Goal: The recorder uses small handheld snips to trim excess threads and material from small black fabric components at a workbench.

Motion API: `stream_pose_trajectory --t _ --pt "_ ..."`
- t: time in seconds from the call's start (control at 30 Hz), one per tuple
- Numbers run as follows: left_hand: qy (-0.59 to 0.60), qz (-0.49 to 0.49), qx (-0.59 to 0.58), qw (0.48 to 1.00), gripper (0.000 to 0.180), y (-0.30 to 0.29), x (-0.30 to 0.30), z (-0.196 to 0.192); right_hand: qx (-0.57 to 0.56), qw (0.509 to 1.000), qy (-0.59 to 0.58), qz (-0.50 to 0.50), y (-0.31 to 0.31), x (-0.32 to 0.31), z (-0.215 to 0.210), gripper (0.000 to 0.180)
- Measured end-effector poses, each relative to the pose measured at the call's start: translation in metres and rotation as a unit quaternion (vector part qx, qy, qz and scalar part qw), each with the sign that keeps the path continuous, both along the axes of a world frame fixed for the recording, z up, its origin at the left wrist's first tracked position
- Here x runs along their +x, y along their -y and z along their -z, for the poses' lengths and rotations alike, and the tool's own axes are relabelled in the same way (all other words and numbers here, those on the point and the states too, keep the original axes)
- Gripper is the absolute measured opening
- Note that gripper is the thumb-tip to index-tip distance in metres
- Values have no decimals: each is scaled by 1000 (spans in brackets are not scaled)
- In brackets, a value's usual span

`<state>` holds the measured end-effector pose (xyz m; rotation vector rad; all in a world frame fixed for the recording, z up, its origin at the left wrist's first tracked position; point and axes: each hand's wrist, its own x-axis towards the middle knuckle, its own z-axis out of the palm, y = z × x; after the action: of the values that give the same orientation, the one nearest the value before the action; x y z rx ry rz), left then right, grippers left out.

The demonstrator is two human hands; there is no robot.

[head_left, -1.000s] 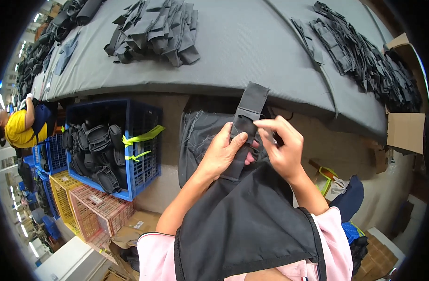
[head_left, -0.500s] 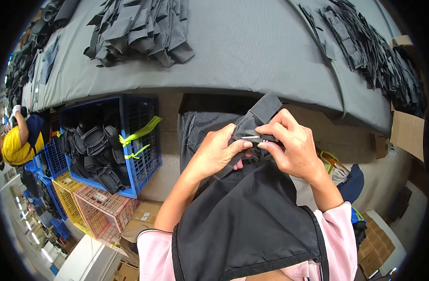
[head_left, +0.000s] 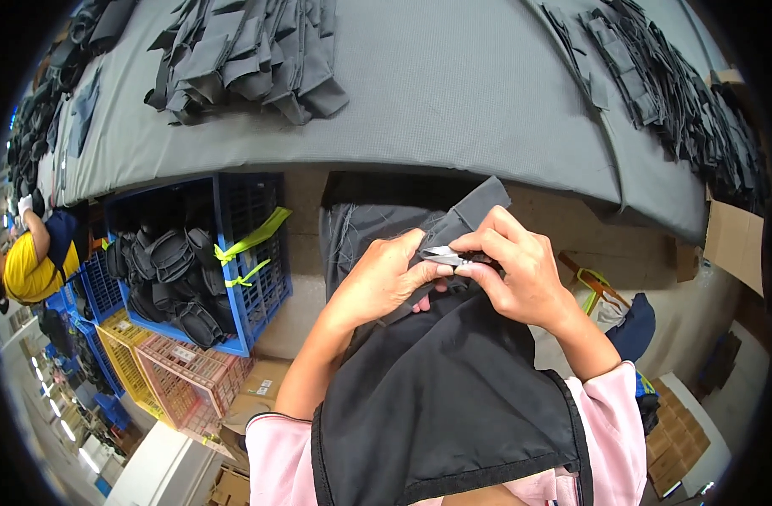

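My left hand (head_left: 377,282) pinches a grey fabric strap (head_left: 474,207) that sticks up from a large black fabric piece (head_left: 445,396) lying over my lap. My right hand (head_left: 521,274) holds small silver thread snips (head_left: 443,255), their blades against the strap just beside my left thumb. Both hands are close together over the strap's base, below the front edge of the grey table (head_left: 453,110). The strap's lower part is hidden behind my fingers.
A pile of grey fabric pieces (head_left: 251,51) lies on the table's far left, and dark straps (head_left: 672,93) run along its right. A blue crate (head_left: 251,244) of black parts stands at left, above pink (head_left: 179,379) and yellow (head_left: 129,371) crates. A person in yellow (head_left: 28,266) works at far left.
The strap stood upright a second ago; it now leans right and sits lower. My hands have drawn together, and the snips have come onto the strap.
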<state>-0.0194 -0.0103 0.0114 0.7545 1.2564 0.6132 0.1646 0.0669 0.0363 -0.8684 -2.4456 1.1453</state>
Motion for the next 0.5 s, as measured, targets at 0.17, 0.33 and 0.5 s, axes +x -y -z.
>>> stream_pose_trajectory --t 0.17,0.33,0.5 --pt "4 7 2 1000 21 -3 0 -4 11 1000 -4 -5 -4 1 5 23" --pt "6 2 -5 1000 24 -6 1 -6 37 999 8 6 -6 5 3 24" --pt "1 1 -15 1000 29 -7 0 -5 24 999 6 -20 -11 2 3 23"
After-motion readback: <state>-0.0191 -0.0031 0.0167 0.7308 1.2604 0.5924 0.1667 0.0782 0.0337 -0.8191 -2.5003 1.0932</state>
